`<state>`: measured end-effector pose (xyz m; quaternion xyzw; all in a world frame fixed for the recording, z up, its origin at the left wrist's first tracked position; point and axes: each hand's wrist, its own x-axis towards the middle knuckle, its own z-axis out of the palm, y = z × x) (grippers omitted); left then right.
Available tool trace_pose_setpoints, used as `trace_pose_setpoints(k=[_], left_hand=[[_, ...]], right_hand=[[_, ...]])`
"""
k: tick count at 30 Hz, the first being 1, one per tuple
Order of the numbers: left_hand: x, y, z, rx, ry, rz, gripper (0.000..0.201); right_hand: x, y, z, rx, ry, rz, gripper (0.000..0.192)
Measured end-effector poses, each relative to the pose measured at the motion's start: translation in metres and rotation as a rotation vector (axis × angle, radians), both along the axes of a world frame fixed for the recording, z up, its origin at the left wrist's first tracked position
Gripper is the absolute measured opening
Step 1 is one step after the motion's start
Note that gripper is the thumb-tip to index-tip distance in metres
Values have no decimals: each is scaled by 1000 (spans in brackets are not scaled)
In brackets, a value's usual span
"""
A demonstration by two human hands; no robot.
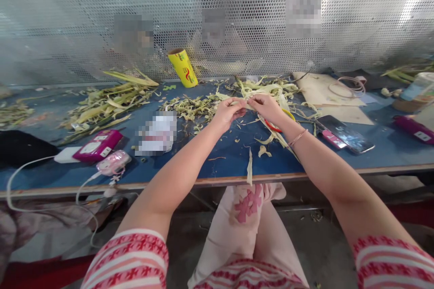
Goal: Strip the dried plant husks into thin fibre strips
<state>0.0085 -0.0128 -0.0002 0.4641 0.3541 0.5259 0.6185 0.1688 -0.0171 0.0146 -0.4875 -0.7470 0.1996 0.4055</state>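
Note:
Over the blue table, my left hand (pixel 228 114) and my right hand (pixel 266 107) meet fingertip to fingertip, both closed in a pinch. A pale dried leaf strip (pixel 249 104) shows between them, mostly hidden by the fingers. Behind my right hand lies a heap of long pale dried leaves (pixel 280 89). Beside my left hand spreads a pile of small greenish, curled dried scraps (pixel 195 107). A red and yellow ring-shaped thing (pixel 271 126), partly covered by my right wrist, lies under that arm. One loose pale strip (pixel 250 167) hangs over the table's front edge.
More dried leaves (pixel 108 99) lie on the left. A yellow tube (pixel 183 67) leans by the perforated metal screen (pixel 257 22). Magenta boxes (pixel 98 145), a cabled pink case (pixel 113 162), phones (pixel 346 133), brown paper (pixel 327 92) and a clear jar (pixel 418 90) stand around.

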Motion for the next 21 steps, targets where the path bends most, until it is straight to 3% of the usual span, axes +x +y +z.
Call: trace_pose_setpoints(k=[8, 12, 17, 21], left_hand=[[-1, 3, 0, -33, 49, 11, 13], [-4, 6, -2, -12, 215, 43, 16], [-9, 5, -5, 310, 649, 99, 11], [-6, -1, -7, 559, 771, 25, 9]], right_hand=[[4, 0, 3, -63, 20, -29, 38], [10, 1, 4, -200, 128, 28, 39], [17, 0, 9, -382, 378, 193, 30], [17, -7, 16, -430, 537, 340, 20]])
